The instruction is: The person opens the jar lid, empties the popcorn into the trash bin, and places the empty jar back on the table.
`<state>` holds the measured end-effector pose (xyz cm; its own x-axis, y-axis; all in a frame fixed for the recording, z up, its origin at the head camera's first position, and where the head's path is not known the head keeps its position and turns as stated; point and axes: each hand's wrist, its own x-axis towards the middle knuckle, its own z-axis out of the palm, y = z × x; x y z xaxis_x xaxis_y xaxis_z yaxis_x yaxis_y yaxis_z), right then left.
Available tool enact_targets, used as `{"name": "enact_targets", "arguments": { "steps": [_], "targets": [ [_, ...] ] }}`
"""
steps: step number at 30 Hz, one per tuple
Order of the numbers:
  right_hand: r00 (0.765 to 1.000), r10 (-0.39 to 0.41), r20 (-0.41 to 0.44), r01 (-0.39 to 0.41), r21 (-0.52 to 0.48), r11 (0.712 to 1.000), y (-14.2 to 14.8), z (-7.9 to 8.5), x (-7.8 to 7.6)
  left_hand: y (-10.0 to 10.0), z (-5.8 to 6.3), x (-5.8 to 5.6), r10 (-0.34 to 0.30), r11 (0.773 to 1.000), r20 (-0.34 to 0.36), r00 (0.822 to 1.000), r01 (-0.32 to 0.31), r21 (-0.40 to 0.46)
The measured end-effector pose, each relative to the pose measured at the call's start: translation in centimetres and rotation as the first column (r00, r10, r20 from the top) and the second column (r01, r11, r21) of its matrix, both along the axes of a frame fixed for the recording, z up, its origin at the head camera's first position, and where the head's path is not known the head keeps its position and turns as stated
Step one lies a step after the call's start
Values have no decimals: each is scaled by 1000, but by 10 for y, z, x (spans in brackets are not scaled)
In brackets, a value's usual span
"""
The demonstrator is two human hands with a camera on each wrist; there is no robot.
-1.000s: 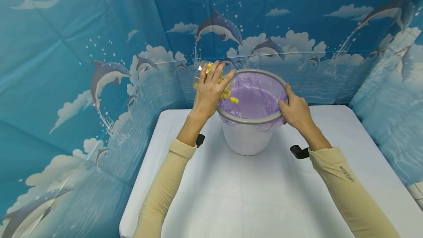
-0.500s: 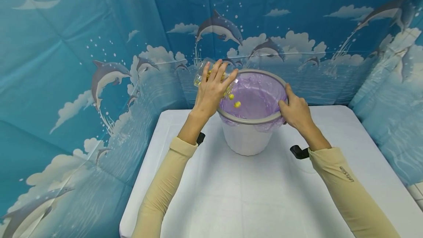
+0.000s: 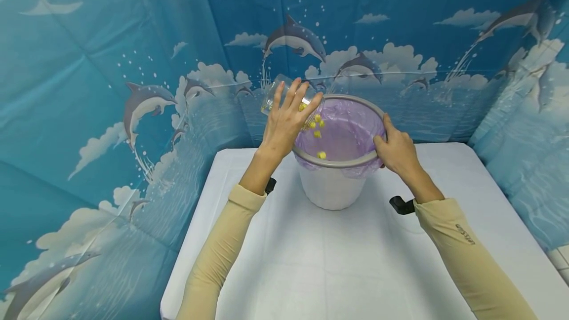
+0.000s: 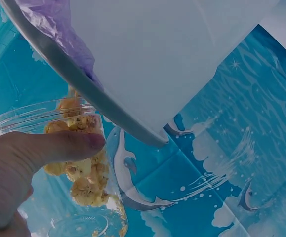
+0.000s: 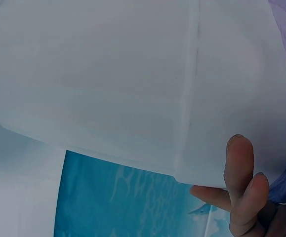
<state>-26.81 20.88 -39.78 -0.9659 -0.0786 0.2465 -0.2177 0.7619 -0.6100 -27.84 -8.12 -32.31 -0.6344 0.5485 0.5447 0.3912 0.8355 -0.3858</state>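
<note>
My left hand [image 3: 283, 130] grips a clear jar [image 3: 272, 99], tipped mouth-down toward the left rim of a white waste bin [image 3: 333, 192]. In the left wrist view the thumb [image 4: 66, 148] lies across the jar [image 4: 24, 119], and lumpy yellow popcorn [image 4: 87, 191] shows through its wall. Several popcorn pieces [image 3: 317, 134] are dropping from its mouth into the bin. A purple bag [image 3: 344, 127] lines the bin and folds over its grey rim [image 3: 340, 164]. My right hand [image 3: 397, 146] holds that rim on the right, its fingers [image 5: 240, 163] beneath it against the outer wall.
The bin stands on a white-covered table [image 3: 329, 265]. Behind and to the left hangs a blue curtain [image 3: 178, 28] printed with dolphins and clouds, close to the table's far edge. Black camera mounts [image 3: 402, 205] stick out at the wrists.
The jar has tilted further and holds less popcorn, while more pieces are falling into the bin. The right hand stays in place on the rim.
</note>
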Motion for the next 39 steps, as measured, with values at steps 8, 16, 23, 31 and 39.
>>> {"name": "enact_targets", "arguments": {
  "steps": [8, 16, 23, 31, 39],
  "targets": [
    [1000, 5, 3, -5, -3, 1000, 1, -1, 1, 3, 2, 0, 4, 1000, -11, 1000, -4, -26],
    [1000, 4, -5, -4, -3, 1000, 2, 0, 1, 7, 3, 4, -40, 993, 23, 999, 43, -110],
    [1000, 5, -8, -5, -2, 1000, 4, 1, 1, 12, -1, 6, -92, 988, 9, 996, 92, -123],
    [1000, 16, 12, -16, -3, 1000, 1, 3, 0, 13, -5, 11, -161, 976, -49, 986, 151, -158],
    [1000, 7, 16, -7, -3, 1000, 1, 2, 2, 20, -21, 10, -145, 965, -104, 984, 117, -234]
  ]
}}
